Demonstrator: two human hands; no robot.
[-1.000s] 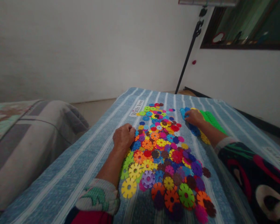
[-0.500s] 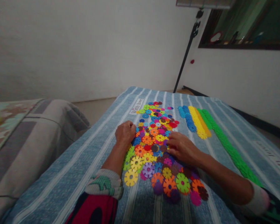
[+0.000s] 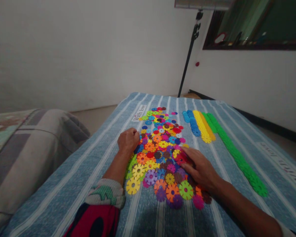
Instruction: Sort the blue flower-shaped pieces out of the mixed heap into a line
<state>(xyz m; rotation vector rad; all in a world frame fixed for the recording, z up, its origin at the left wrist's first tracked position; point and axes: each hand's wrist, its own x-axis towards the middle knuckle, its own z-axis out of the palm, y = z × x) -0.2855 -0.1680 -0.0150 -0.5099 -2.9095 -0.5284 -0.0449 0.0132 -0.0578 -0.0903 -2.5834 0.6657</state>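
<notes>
A heap of flat, flower-shaped plastic discs (image 3: 160,154) in many colours lies on a blue striped bedspread (image 3: 93,164). My left hand (image 3: 128,141) rests curled in a fist at the heap's left edge; whatever is inside it is hidden. My right hand (image 3: 199,167) lies on the heap's right side, its thumb and forefinger closed around a red disc (image 3: 181,159). Right of the heap, discs are laid in rows by colour: a short blue row (image 3: 192,123), a yellow row (image 3: 202,126) and a long green row (image 3: 234,153).
A grey and patterned cushion (image 3: 27,148) lies to the left of the bed. A black stand pole (image 3: 187,59) leans in the far corner by the white wall. A dark-framed window (image 3: 256,29) is at the upper right.
My right hand left the far end of the blue row, came back to the heap and closed on a red disc. The left hand has stayed put.
</notes>
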